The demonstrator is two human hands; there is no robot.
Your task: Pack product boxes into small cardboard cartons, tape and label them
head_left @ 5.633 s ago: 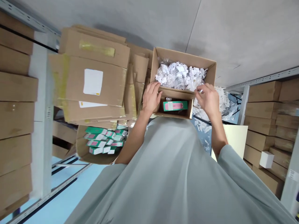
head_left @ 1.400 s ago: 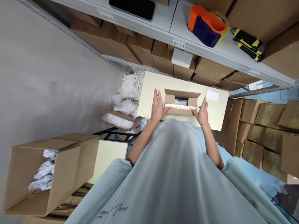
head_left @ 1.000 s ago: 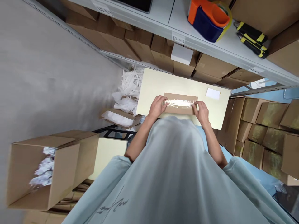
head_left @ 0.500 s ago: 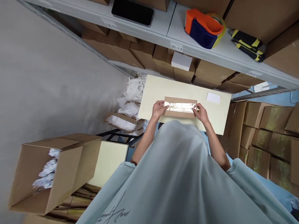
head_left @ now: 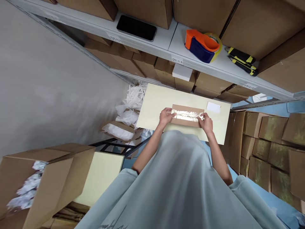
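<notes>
A small flat cardboard box lies on the pale yellow tabletop, with a strip of shiny clear packing tape running lengthwise over its top. At the box's left end is my left hand, thumb on the tape and fingers curled at the edge, where a bit of tape seems to stick out. My right hand grips the opposite end, its thumb and fingers bent over the corner near the tape. Whether either hand pinches the tape itself is too small to tell.
A white card lies at the table's right. The shelf above carries a phone, an orange and blue tape dispenser and black and yellow cutters. Cartons are stacked at right; an open carton stands at lower left.
The view has shifted, so the shelf and table sit lower in the picture. The box now appears slightly turned, and both hands remain at its ends with fingers moved a little.
</notes>
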